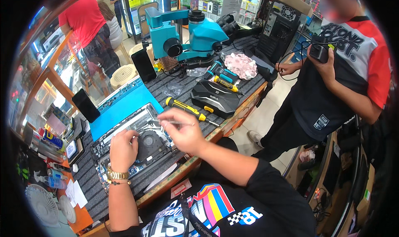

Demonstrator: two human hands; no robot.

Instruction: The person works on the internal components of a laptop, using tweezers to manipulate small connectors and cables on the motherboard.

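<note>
An opened laptop chassis [120, 129] lies on the workbench, with a round black fan [148, 140] and circuit boards exposed. My left hand [124, 147] rests over its left part, fingers curled and pressed together beside the fan; what they grip, if anything, is hidden. My right hand [183, 133] pinches a thin metal tool, like tweezers, just above the fan's upper right, near some cables. A blue mat [108, 124] lies behind the laptop. A yellow-black screwdriver [185, 109] lies beyond my right hand, beside a black tool case [212, 99].
A teal microscope [203, 33], upright phones [145, 66] and a computer tower [278, 29] stand at the back. A co-worker [332, 91] at the right holds a black device and cable. A fan [39, 203] and spray can [52, 139] are at left; people stand beyond the glass.
</note>
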